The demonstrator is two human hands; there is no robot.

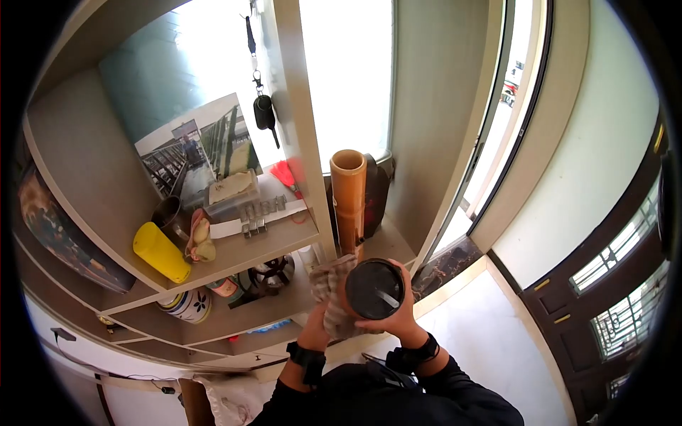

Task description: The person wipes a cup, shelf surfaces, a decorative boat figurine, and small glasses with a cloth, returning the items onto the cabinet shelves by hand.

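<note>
My right hand is closed around the side of a round container with a dark, round top and an orange-brown edge on its left. A pale streak crosses the top; whether it is a shine or a part of it, I cannot tell. My left hand grips a checked beige and brown cloth, pressed against the container's left side. The cloth hides most of those fingers. Just beyond both hands stands a tall bamboo tube, open at the top, in a shelf bay beside a dark object.
To the left, a shelf unit holds a yellow cup, a metal mug, photographs and a painted pot. A key fob hangs from its upright. A dark door is at the right.
</note>
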